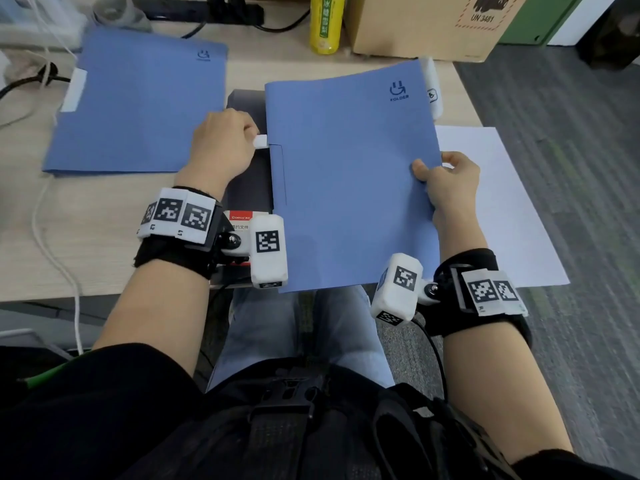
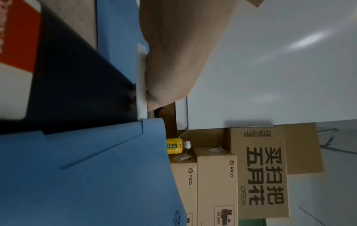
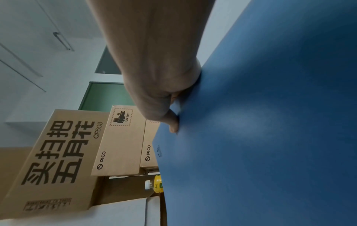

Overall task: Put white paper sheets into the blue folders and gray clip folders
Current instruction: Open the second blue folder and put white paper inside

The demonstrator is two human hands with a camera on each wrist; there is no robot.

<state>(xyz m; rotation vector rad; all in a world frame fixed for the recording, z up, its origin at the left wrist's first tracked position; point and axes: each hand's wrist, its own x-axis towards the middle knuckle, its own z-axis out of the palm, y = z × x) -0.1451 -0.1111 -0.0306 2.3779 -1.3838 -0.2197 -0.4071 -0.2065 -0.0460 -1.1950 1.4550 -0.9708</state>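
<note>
While left hand (image 1: 221, 143) pinches its tab, right hand (image 1: 450, 178) grips blue folder (image 1: 349, 174).

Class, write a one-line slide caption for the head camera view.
Left hand pinches a white tab while right hand grips the blue folder above the desk.

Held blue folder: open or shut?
Shut. The folder shows its closed cover with the logo; left hand pinches its white tab, right hand grips its edge.

Blue folder (image 1: 349, 174) reads "FOLDER"; cardboard boxes (image 2: 216, 183) read "PICO", "UN 3481", "CF508".
</note>
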